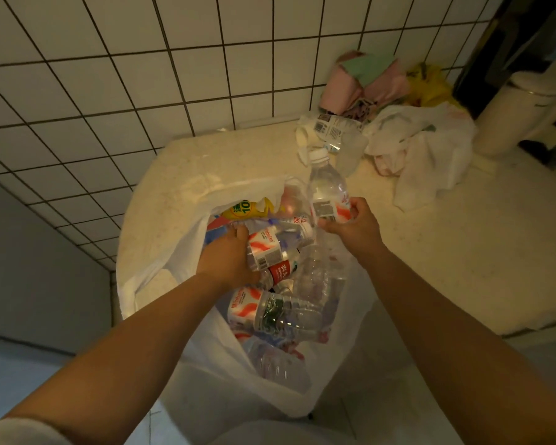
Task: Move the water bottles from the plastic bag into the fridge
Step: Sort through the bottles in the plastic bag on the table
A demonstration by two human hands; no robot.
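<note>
A white plastic bag [161, 252] stands open on the counter edge, holding several clear water bottles with red-and-white labels. My right hand [350, 226] grips one water bottle [326, 184] by its label, cap up, lifted above the bag's far rim. Inside the bag, my left hand [228, 255] holds a second bottle [276, 244] that lies on its side. Another bottle [270, 311] lies lower in the bag. The fridge is not in view.
The beige counter [463, 236] carries an empty crushed bottle [331, 130], a crumpled white bag [421, 146], pink and yellow bags [382, 81] and a cream canister [507, 114] at the back right. White tiled wall [142, 75] behind.
</note>
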